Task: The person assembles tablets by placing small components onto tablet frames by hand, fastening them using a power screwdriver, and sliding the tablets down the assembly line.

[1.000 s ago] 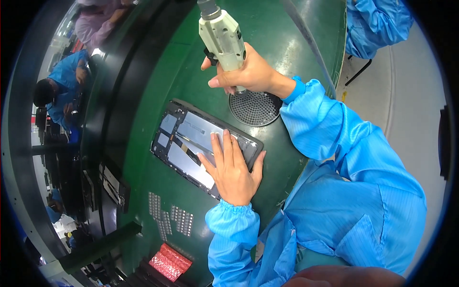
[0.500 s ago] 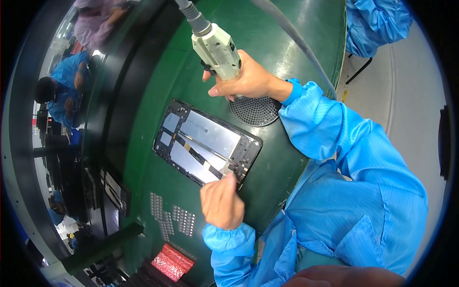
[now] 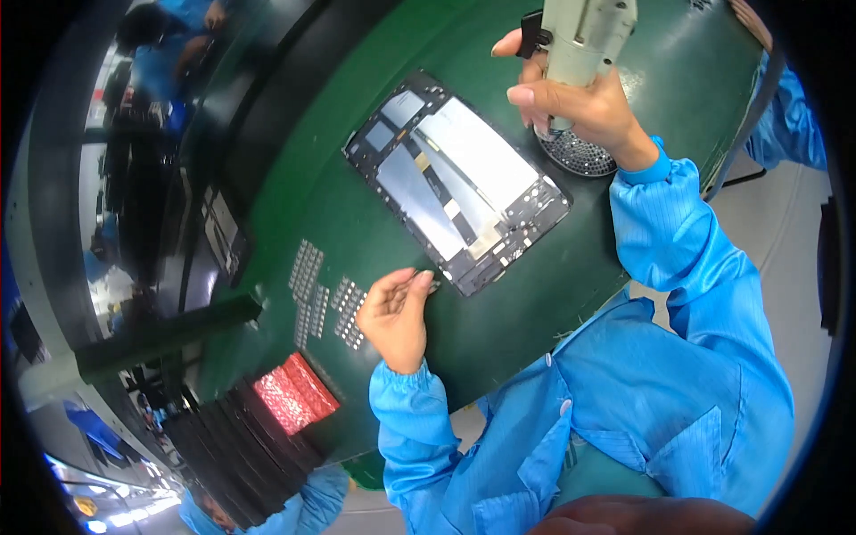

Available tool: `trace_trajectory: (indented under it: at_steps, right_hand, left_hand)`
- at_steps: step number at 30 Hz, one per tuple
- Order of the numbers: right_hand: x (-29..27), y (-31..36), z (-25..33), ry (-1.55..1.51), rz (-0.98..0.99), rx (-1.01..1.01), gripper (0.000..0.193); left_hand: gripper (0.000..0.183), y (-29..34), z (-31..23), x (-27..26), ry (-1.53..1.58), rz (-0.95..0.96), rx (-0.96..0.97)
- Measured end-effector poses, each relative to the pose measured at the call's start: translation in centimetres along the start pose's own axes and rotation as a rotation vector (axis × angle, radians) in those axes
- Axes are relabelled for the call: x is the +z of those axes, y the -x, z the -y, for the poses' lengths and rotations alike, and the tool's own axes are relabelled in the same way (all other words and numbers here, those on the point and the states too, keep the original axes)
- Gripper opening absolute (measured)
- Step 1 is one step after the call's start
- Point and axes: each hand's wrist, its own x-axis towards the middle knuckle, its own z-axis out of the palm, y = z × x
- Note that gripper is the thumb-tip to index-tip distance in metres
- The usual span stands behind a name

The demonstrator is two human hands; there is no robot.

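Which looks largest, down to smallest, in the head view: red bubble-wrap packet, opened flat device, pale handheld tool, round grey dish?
1. Opened flat device
2. Pale handheld tool, though cut off and probably nearer the camera
3. Red bubble-wrap packet and round grey dish: left unranked, as the dish is partly hidden

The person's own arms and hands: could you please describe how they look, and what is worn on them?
Both the left hand and the right hand are bare, with no gloves. The left sleeve and right sleeve are long, loose and bright blue, with a slight sheen; fine lines show on the right one. The left cuff is gathered at the wrist.
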Motion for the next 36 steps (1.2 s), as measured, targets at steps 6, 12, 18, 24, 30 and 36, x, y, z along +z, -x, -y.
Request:
trace_trajectory:
  at_steps: [6, 12, 18, 24, 30, 36]
  right_hand:
    - [4.1, 1.0, 0.3, -0.048, 0.095, 0.004, 0.035]
    - [7.7, 1.8, 0.8, -0.15, 0.126, 0.05, 0.033]
    - [11.0, 1.9, 0.9, -0.191, 0.199, 0.158, 0.032]
    - [13.9, 1.9, -0.8, -0.163, 0.331, 0.29, 0.04]
    - [14.6, 2.0, -1.7, -0.107, 0.324, 0.259, 0.04]
    - [14.6, 2.1, -2.4, -0.096, 0.329, 0.259, 0.036]
  left_hand:
    - [0.01, -1.6, 0.0, 1.0, -0.017, 0.08, -0.088]
    - [0.01, -2.9, 1.2, 0.8, -0.141, 0.088, 0.022]
    - [0.012, -3.4, 1.4, 0.5, -0.143, 0.145, 0.111]
    - [0.013, -4.0, -0.9, 0.6, -0.159, 0.201, -0.015]
    - [0.011, -4.1, -0.7, 0.2, -0.247, 0.203, -0.028]
    - [0.011, -4.0, -0.2, 0.1, -0.181, 0.184, -0.072]
